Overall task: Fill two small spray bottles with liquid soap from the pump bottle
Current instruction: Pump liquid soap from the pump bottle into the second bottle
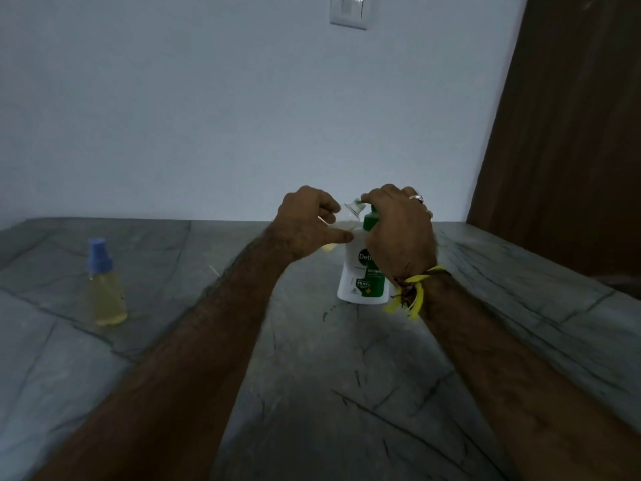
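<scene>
A white pump bottle (357, 276) with a green label and green pump stands on the grey stone counter (312, 376). My right hand (399, 227) lies over the pump head, fingers curled round it. My left hand (305, 220) grips a small clear spray bottle (352, 215), uncapped and tilted, its open neck right at the pump's nozzle. A little yellowish liquid shows in it. A second small spray bottle (104, 286) with a blue cap, full of yellow liquid, stands upright at the left of the counter.
A pale wall rises behind the counter, with a white switch plate (349, 10) at the top. A brown wooden panel (572, 133) stands at the right. A thin pale sliver (213, 270) lies on the counter between the bottles.
</scene>
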